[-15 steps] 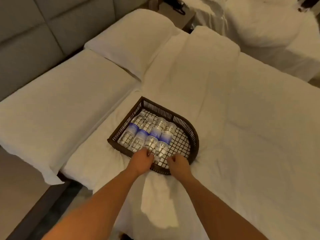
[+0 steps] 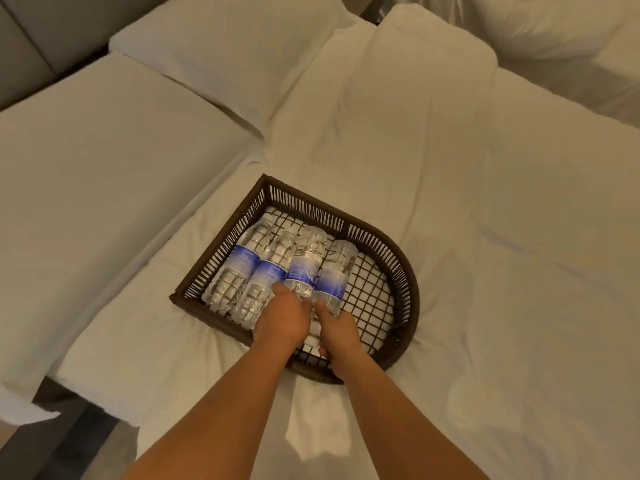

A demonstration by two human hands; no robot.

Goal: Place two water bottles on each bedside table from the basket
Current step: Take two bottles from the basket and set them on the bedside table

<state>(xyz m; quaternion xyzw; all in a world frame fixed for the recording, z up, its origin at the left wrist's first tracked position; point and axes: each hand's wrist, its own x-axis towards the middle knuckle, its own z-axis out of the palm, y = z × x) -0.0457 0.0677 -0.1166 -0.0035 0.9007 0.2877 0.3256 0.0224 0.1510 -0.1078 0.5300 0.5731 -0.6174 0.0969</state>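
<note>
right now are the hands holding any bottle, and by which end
Each hand closes on a bottle's near end: left hand on the third bottle, right hand on the fourth. Neither looks lifted.

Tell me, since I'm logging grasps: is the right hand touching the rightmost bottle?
Touching. In the head view, the right hand has its thumb lying on the rightmost bottle at its near end, inside the basket.

A bed with rumpled white sheets fills the view under warm, dim light. Two white pillows lie at its head against a grey padded headboard. Dark floor shows at lower left.
</note>
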